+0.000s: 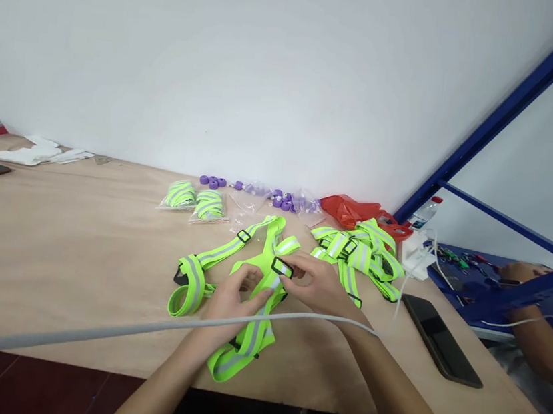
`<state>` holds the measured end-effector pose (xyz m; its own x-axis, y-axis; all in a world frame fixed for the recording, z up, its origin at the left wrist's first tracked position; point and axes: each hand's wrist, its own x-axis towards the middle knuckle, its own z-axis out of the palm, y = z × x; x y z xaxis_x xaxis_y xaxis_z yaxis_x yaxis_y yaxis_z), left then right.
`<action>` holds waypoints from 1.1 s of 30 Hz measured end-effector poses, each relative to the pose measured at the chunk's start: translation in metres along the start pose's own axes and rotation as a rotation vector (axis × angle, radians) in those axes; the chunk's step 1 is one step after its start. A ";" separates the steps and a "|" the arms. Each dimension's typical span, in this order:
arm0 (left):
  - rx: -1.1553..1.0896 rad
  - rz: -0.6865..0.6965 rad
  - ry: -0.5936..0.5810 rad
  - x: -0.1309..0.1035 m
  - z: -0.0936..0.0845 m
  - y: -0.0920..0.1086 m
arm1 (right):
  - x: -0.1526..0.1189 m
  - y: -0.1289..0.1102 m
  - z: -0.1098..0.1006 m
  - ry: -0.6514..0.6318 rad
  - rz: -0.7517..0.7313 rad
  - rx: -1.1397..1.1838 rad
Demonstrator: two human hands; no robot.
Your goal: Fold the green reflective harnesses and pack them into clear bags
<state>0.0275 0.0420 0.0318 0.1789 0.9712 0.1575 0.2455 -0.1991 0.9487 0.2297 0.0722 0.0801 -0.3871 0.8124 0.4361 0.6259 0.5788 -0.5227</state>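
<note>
A neon-green reflective harness [215,253] with grey stripes lies spread on the table, its straps looped left and toward the front edge. My left hand [236,299] curls around the strap at the harness's middle, thumb and fingers closed on it. Just to the right, my right hand [320,283] pinches a black slider buckle [282,267] threaded on the strap. A second heap of the same green straps [364,255] sits right of my hands. Behind the harness are two clear bags with rolled green straps [181,195].
Purple rolls [213,182], clear plastic bags [250,200] and a red bag [351,211] line the wall. A phone [441,340] lies at right, beside a white charger [416,254]. A grey cable [155,328] crosses before my forearms. Beyond the blue frame [510,108], another person's arm shows.
</note>
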 end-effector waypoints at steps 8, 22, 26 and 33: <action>-0.094 0.057 0.094 -0.004 0.016 -0.004 | -0.032 0.018 0.018 0.062 0.050 0.020; -0.407 -0.131 -0.137 0.003 0.014 -0.018 | -0.045 0.013 0.021 -0.044 0.179 0.017; -0.298 -0.103 -0.161 0.002 0.013 -0.016 | -0.046 0.014 0.022 -0.090 0.210 0.047; -0.074 -0.052 -0.147 -0.001 0.010 -0.005 | -0.043 0.013 0.024 -0.092 0.218 0.032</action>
<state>0.0359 0.0410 0.0243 0.3067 0.9491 0.0710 0.1885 -0.1337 0.9729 0.2387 0.0461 0.0370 -0.3057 0.9207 0.2426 0.6803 0.3894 -0.6209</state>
